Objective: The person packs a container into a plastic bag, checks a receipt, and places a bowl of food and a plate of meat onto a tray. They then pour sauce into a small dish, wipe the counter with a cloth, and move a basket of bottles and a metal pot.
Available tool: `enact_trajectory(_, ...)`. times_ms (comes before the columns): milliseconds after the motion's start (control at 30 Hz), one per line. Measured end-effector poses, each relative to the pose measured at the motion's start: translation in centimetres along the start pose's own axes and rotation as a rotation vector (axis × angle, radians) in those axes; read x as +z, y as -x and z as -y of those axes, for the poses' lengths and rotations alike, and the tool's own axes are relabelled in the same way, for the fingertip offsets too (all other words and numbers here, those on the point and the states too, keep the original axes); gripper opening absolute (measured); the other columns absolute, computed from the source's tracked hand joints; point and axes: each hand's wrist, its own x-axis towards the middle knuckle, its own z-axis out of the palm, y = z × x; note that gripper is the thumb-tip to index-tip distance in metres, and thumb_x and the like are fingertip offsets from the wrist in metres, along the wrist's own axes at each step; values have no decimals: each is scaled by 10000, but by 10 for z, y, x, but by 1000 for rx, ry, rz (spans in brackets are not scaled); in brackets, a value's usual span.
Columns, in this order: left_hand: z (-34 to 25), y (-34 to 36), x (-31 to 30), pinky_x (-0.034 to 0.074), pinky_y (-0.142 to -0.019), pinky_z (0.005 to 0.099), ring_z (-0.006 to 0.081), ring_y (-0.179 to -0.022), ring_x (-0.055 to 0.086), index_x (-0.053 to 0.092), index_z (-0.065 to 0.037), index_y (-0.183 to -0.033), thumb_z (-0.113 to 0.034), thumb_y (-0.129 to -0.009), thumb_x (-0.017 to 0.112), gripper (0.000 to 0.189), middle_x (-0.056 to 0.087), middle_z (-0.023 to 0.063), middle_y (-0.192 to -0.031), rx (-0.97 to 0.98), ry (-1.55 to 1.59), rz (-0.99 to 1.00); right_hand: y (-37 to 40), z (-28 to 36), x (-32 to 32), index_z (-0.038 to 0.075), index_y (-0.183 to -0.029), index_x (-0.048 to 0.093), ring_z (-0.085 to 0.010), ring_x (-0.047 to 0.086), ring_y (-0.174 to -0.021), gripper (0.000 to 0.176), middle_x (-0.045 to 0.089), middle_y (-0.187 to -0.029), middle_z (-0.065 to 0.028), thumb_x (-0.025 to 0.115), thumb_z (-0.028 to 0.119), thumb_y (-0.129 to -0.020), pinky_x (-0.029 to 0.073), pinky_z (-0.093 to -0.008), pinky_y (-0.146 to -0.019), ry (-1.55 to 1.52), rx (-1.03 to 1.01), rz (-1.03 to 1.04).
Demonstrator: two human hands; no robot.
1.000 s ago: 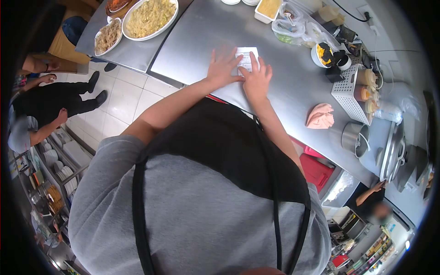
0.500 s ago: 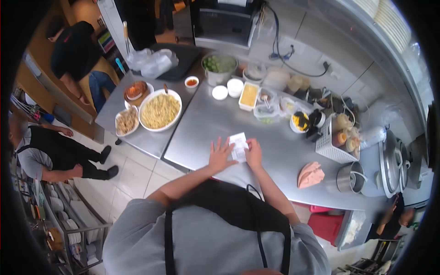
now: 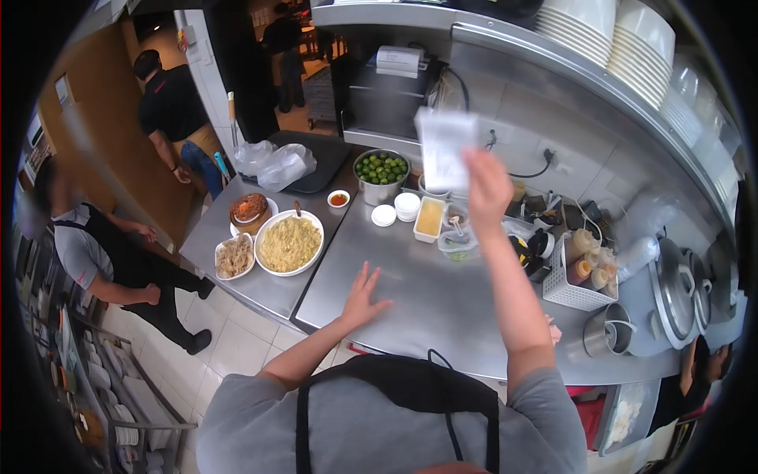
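A white paper slip [image 3: 446, 150], slightly blurred, is raised above the back of the steel counter. My right hand [image 3: 488, 189] pinches its right edge. Over the counter [image 3: 403, 292], my left hand [image 3: 365, 299] is held with its fingers spread and nothing in it. Farther back are white round lids [image 3: 384, 216] and a rectangular tub of yellow food [image 3: 429, 218]. A large bowl of noodles [image 3: 289, 243] stands to the left of my left hand.
Green fruit fills a metal pot [image 3: 381, 170]. A white basket of bottles [image 3: 583, 276] and a metal pot [image 3: 606, 330] stand at the right. Bowls are stacked on the shelf [image 3: 505, 43] above. One person [image 3: 118, 253] stands at the left, another [image 3: 178, 118] behind.
My right hand has lifted the paper slip off the counter, up and away from me. My left hand has let go of it and moved slightly left. The camera view has tilted upward.
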Motion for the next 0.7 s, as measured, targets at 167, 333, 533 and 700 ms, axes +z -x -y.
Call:
enact_trajectory(167, -2, -9, -16, 292, -976, 423, 407, -1218, 271, 296, -83, -1315, -320, -675, 703, 795, 120, 231, -1389, -6, 84, -173, -80, -8, 2, 50, -930, 655, -117, 522, -732, 186, 574, -935, -69, 558, 13, -776, 422, -223, -632, -233, 360, -189)
enact_trajectory(333, -8, -40, -49, 298, -972, 418, 390, -1208, 299, 345, -69, -1287, -294, -673, 706, 747, 181, 202, -1383, 55, 90, -272, -113, -13, 4, 46, -954, 646, -108, 518, -794, 201, 549, -979, -65, 556, 15, -777, 425, -218, -669, -290, 296, -266)
enact_trajectory(533, -28, -122, -127, 296, -975, 418, 367, -1208, 317, 487, -19, -1155, -174, -715, 649, 494, 349, 196, -1308, 213, -33, -507, -39, -3, -14, 41, -1018, 595, -225, 475, -1028, 237, 486, -1078, -120, 572, 97, -789, 397, -311, -849, -81, 300, -146)
enact_trajectory(700, -48, -197, -202, 353, -916, 385, 335, -1079, 452, 569, 3, -1018, -165, -733, 628, 336, 517, 176, -1139, 334, -69, -847, 143, -41, -70, 51, -1144, 515, -343, 422, -1111, 460, 477, -1146, -200, 624, 216, -728, 342, -386, -934, 238, 739, 1019)
